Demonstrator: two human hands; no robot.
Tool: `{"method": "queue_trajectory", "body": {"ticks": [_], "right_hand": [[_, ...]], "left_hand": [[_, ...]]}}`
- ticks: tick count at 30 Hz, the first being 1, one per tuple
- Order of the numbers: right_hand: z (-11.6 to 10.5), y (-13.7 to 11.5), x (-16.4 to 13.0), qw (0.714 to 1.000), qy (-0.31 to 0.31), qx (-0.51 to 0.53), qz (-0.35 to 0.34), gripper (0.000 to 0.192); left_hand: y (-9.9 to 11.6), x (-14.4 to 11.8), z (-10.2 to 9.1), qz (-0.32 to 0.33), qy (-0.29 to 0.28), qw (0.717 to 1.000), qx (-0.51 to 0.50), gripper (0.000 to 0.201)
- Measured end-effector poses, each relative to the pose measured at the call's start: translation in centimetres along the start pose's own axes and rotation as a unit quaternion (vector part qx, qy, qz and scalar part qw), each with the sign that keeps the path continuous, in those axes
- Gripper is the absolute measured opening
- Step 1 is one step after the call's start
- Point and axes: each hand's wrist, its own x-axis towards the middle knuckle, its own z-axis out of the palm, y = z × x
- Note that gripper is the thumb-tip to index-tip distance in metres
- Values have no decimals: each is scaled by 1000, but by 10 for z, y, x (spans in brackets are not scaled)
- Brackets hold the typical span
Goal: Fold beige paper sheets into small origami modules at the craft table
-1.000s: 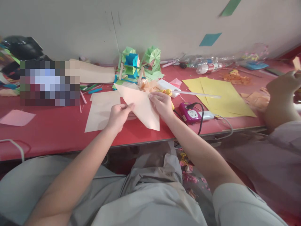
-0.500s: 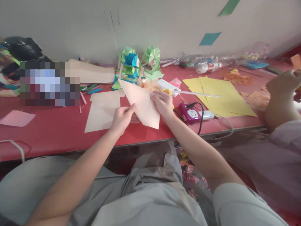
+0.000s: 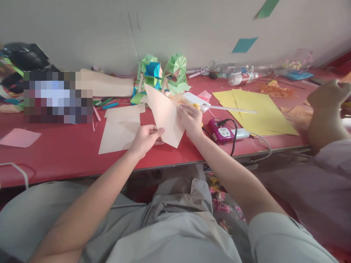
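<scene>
Both hands hold one pale peach sheet of paper point(image 3: 166, 118) just above the front of the red table. My left hand point(image 3: 148, 138) pinches its lower left edge, thumb on top. My right hand point(image 3: 192, 118) grips the right side between thumb and fingers. The sheet is tilted and slightly bent, one corner pointing up and away. More peach sheets point(image 3: 120, 128) lie flat on the table to the left of it. Behind the held sheet stand folded green and blue paper pieces point(image 3: 153, 75), partly covered by it.
A purple power socket point(image 3: 221, 131) with cables sits right of my hands. Yellow sheets point(image 3: 260, 111) lie farther right, near another person's arm point(image 3: 325, 109). Plastic bottles point(image 3: 244, 77) rest along the wall. A pink paper square point(image 3: 20, 137) is at the left.
The sheet has turned and bent more steeply between my hands, its lower corner shifting left. My left hand has moved slightly right. The other person's hand has shifted a little.
</scene>
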Motion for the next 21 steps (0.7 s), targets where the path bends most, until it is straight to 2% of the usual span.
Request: {"method": "queue_trajectory", "body": {"ticks": [3,8,12,16,21], "right_hand": [[0,-4,-2,999,-7,32,13,38],[3,-10,-7,996,-60,53,31,39],[6,-11,-10,993,-102,38,37,41],[7,-10,-11,991,-121,31,52,37],[7,-9,-11,977,-169,82,105,35]], "left_hand": [[0,5,-7,22,12,1000,-3,37],[-6,24,-38,105,108,986,77,35],[-3,33,-59,108,119,981,109,34],[8,32,-68,113,141,968,176,24],[24,29,-87,110,137,954,242,16]]}}
